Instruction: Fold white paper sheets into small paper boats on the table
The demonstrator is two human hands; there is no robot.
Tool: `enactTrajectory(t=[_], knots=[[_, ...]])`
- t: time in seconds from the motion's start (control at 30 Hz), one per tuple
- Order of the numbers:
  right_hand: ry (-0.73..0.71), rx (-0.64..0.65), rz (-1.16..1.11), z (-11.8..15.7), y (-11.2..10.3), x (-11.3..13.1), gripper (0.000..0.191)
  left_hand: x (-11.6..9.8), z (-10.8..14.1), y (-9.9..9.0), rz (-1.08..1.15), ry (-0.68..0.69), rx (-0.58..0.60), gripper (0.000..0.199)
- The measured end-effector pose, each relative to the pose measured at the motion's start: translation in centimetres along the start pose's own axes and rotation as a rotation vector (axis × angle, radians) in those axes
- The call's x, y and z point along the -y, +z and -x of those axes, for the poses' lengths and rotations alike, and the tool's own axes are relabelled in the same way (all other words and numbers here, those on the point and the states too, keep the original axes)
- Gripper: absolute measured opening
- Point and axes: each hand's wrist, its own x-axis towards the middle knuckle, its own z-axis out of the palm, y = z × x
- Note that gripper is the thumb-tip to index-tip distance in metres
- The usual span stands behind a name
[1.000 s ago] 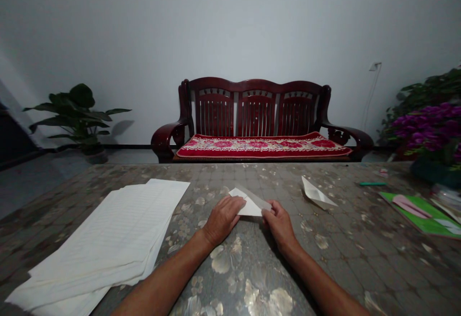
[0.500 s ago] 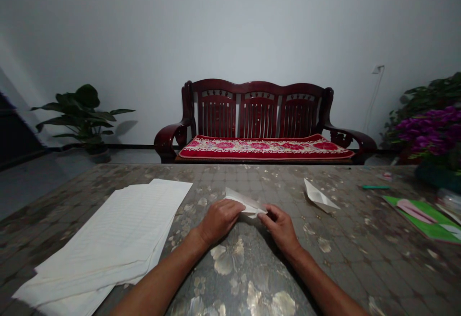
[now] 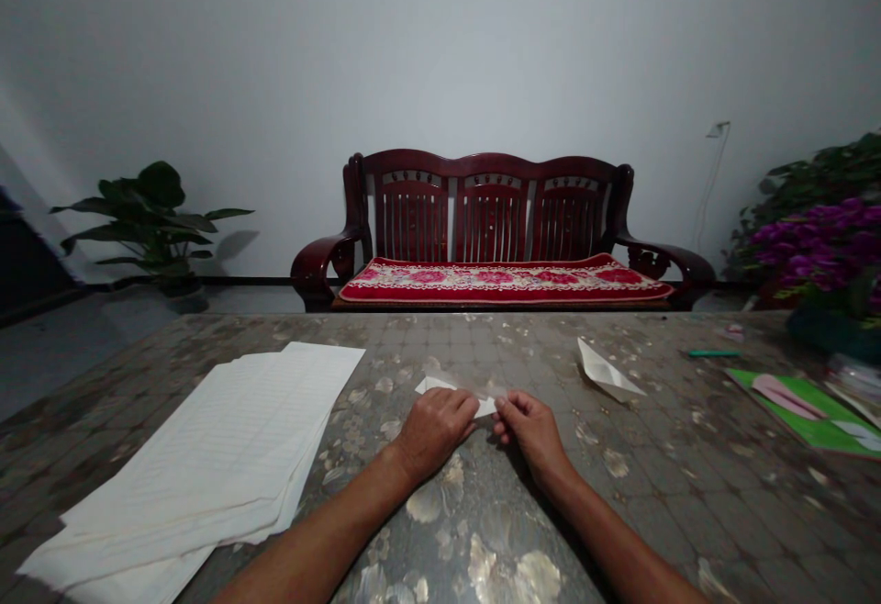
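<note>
A small piece of folded white paper [image 3: 485,407] lies between my hands at the middle of the table. My left hand [image 3: 438,425] is closed over its left part, fingers pressed down on it and hiding much of the folds. With thumb and fingertips, my right hand [image 3: 529,425] pinches the paper's right end. Off to the right stands a folded paper boat [image 3: 607,373], touched by neither hand. A fanned stack of lined paper sheets [image 3: 206,448] lies left of my left forearm.
The patterned table [image 3: 661,503] reaches to a red wooden bench [image 3: 488,218] behind it. On the right are a green pen [image 3: 718,353], a green booklet [image 3: 777,411] and purple flowers [image 3: 826,241]. A potted plant [image 3: 155,218] stands on the floor at the left.
The folded paper has been turned and lowered flatter to the table. My left hand has moved right and toward me, now pressing over it; my right hand still pinches the right end.
</note>
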Motion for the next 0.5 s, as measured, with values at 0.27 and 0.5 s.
enactTrajectory(t=[0.27, 0.5], knots=[[-0.013, -0.017, 0.02, 0.13, 0.22, 0.29, 0.054, 0.47, 0.27, 0.34, 0.014, 0.07, -0.139, 0.024], [-0.019, 0.005, 0.034, 0.05, 0.22, 0.08, 0.054, 0.3, 0.49, 0.05, 0.042, 0.21, -0.171, 0.029]])
